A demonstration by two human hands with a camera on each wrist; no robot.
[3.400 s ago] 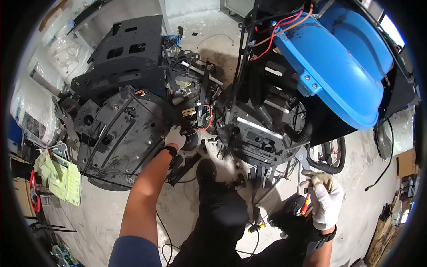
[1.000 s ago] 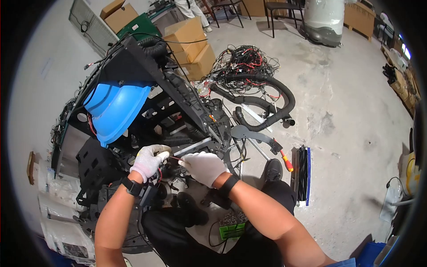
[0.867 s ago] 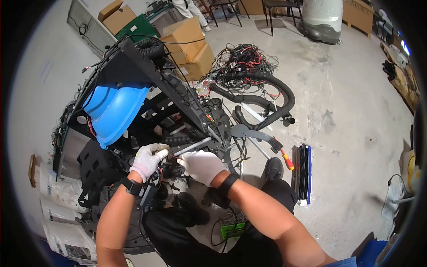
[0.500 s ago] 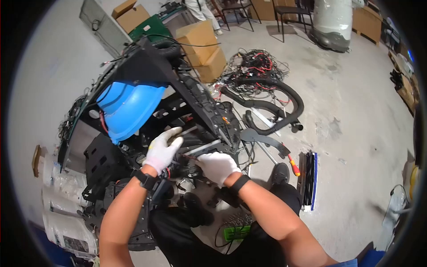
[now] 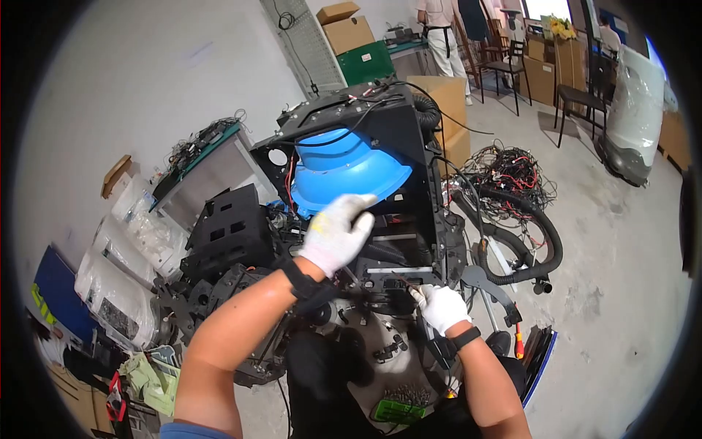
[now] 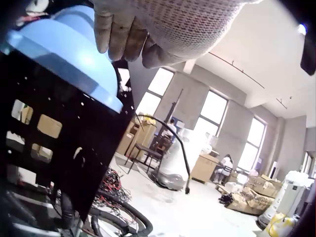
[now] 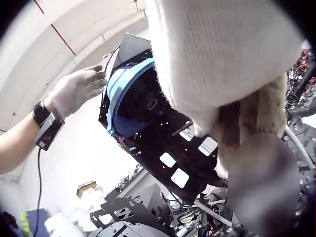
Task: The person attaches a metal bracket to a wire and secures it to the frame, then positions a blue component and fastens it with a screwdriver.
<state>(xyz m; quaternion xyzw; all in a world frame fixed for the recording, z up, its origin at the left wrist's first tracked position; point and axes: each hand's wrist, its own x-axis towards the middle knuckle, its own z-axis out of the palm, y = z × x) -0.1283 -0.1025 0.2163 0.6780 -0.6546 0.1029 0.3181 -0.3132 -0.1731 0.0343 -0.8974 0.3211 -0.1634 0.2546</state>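
Note:
A white-gloved left hand (image 5: 336, 234) is raised, fingers extended and holding nothing, in front of the blue curved part (image 5: 351, 179) in the head view. The same blue part (image 6: 69, 54) lies beyond the fingers in the left wrist view. Lower and to the right, the gloved right hand (image 5: 442, 309) has its fingers curled, pinching a thin brownish rod or wire (image 7: 182, 129) that sticks out past the fingertips in the right wrist view. What its far end touches cannot be told. Around the blue part stands a black frame (image 5: 391, 117) with square cutouts.
Tangled wires (image 5: 512, 172) and a black corrugated hose (image 5: 545, 271) lie on the floor at right. A red-yellow screwdriver (image 5: 519, 345) is near the right shoe. A green tray (image 5: 398, 411) sits between the legs. One person (image 5: 442, 44) stands in the background beside cardboard boxes.
The left hand has moved up and away from the right hand, which still pinches the thin piece. The head view has turned left, bringing the wall bench and wrapped items into view.

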